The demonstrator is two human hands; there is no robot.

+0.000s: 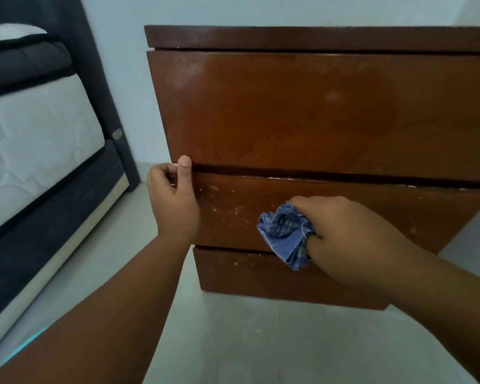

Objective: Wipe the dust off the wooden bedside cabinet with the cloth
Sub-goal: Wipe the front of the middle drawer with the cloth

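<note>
Right grip [341,231] clamped on the cloth [286,236]: blue check, bunched, fingers curled round it. Cloth is pressed on the lower drawer front [385,214], roughly mid-width, with its tail hanging past the drawer's bottom edge. Left grip [172,195] clamped on the cabinet [316,37] at that drawer's left edge: fingers wrapped round the side, thumb upright on the front, tip at the gap under the upper drawer [288,112]. Pale scuffs and specks on the lower front between my two grips. Cabinet stands on a pale floor [247,342] against a light wall. Bed [34,139], white mattress on a dark frame, sits left of it, apart.
</note>
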